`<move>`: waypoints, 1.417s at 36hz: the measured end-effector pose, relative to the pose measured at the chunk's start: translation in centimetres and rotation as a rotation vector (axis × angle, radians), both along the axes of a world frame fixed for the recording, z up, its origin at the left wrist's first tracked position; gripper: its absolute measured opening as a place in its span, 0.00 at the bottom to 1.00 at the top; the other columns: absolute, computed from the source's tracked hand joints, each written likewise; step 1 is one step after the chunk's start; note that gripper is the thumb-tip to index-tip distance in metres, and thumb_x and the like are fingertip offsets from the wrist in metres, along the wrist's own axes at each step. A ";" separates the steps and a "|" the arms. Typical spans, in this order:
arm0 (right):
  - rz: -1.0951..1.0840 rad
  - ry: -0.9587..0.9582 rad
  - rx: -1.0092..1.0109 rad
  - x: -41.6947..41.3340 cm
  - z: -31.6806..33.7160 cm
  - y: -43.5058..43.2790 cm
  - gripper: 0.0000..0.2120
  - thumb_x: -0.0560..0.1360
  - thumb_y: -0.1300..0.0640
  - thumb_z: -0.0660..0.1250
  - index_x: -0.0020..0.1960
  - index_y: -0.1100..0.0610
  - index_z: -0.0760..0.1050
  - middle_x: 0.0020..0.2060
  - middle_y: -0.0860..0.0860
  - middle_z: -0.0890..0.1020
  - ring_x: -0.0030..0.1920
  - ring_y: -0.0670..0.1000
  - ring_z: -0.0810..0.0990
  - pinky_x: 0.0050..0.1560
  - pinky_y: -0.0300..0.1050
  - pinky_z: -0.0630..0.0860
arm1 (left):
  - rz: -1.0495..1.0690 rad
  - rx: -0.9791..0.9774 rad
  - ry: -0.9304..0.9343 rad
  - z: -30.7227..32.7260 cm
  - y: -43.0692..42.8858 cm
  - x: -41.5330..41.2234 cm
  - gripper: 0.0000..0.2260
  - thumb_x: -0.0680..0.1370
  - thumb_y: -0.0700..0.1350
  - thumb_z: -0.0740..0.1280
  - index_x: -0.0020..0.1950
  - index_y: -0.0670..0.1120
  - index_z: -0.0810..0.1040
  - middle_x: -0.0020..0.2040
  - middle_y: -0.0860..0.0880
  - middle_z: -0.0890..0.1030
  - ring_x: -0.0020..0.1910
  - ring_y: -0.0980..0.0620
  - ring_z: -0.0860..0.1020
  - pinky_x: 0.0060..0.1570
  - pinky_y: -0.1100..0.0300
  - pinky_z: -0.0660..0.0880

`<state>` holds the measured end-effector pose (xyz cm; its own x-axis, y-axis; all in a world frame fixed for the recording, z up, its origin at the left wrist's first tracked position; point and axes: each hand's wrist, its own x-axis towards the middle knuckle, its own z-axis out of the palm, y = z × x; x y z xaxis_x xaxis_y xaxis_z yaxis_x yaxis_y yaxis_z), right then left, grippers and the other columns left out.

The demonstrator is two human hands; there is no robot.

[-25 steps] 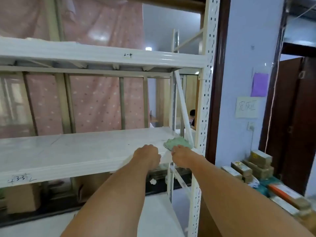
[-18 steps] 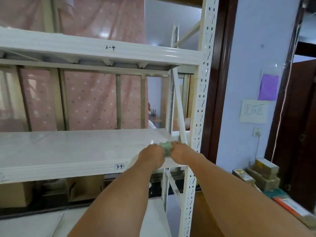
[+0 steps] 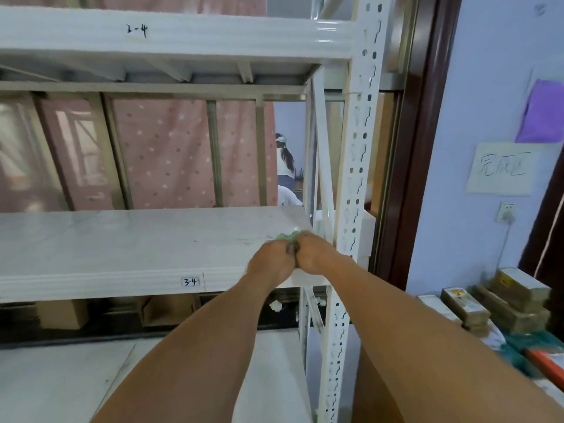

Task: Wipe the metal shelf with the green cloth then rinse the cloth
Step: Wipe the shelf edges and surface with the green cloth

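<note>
Forearms run up from the bottom edge and meet just right of centre. My left hand (image 3: pixel 271 261) and right hand (image 3: pixel 314 254) are knuckle to knuckle, fingers curled, both gripping the bunched green cloth (image 3: pixel 290 236). Only a small green edge shows above the fists. The cloth sits at the front right corner of the metal shelf (image 3: pixel 122 239), near the perforated white upright (image 3: pixel 351 178). The label 3-4 (image 3: pixel 189 281) is on the shelf's front edge, left of my hands. Lower right: stacked boxes (image 3: pixel 512 303). Behind: pink dotted curtain (image 3: pixel 171 154).

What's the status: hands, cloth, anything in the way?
Both grip the cloth: left hand, right hand, knuckles together. Bunched at shelf front right corner. Nearest obstacle: post, just right of them.
</note>
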<state>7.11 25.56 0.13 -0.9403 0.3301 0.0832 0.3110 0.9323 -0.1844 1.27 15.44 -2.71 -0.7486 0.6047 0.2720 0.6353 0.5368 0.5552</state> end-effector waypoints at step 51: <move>0.009 -0.147 0.002 -7.4 -3.3 -10.4 0.32 0.82 0.42 0.39 0.81 0.56 0.37 0.80 0.51 0.39 0.80 0.50 0.40 0.78 0.51 0.40 | 0.056 -0.338 0.049 0.0 -12.9 -4.8 0.22 0.85 0.50 0.46 0.79 0.49 0.57 0.80 0.51 0.57 0.78 0.51 0.54 0.76 0.55 0.48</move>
